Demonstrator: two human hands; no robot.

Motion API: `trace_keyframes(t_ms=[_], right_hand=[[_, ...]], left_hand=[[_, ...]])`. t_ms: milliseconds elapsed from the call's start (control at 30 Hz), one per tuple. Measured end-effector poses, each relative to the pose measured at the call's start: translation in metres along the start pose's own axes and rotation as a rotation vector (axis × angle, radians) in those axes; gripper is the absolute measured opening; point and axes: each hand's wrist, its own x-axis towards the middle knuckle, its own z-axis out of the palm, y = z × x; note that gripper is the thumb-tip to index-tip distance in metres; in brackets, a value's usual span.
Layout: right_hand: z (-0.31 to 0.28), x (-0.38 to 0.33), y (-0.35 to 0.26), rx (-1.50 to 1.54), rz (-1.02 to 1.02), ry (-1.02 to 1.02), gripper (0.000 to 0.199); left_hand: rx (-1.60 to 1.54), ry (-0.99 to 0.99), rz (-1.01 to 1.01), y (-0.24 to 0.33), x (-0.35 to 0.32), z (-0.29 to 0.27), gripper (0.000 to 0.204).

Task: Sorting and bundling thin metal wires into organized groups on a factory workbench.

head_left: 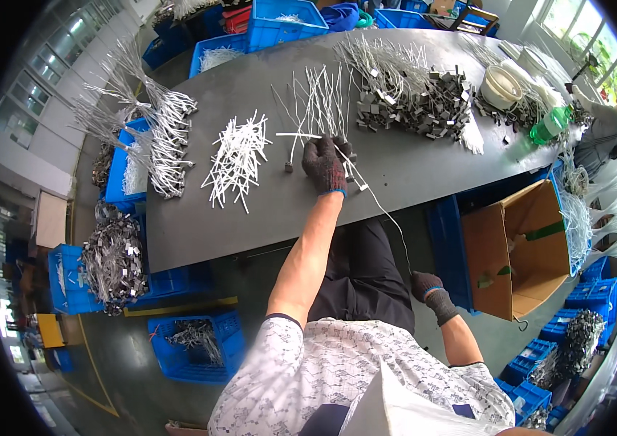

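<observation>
My left hand [324, 167], in a dark work glove, is closed over the table beside a small spread of pale wires [321, 94]. A short white tube [295, 135] sticks out from its fingers to the left. From under that hand a thin pale wire [390, 216] runs down past the table's front edge to my right hand [427, 285], gloved and closed on its far end near my right thigh. Small dark blocks [289, 167] lie around the left hand. To its left is a loose pile of white tubes [236, 161].
A heap of wires with dark blocks [424, 105] covers the table's right part, near a white bucket [501, 87] and a green bottle [550, 125]. Bundled wires [167, 138] overhang the left edge. A cardboard box [515, 251] stands right; blue crates [199, 345] surround the table. Another person [606, 123] sits far right.
</observation>
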Motion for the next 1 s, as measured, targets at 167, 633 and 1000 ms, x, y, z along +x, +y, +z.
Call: trace_keyframes(t_ms=[167, 633, 1000], right_hand=[[-0.003, -0.004, -0.005, -0.005, -0.007, 0.017, 0.025], [-0.012, -0.004, -0.007, -0.004, -0.025, -0.023, 0.022], [-0.071, -0.01, -0.038, 0.125, -0.203, 0.381, 0.017]], left_hand=[[0.042, -0.232, -0.278, -0.001, 0.015, 0.001, 0.008], [0.469, -0.54, -0.149, 0.048, -0.014, -0.025, 0.02], [0.317, -0.573, -0.494, -0.044, -0.051, -0.05, 0.021]])
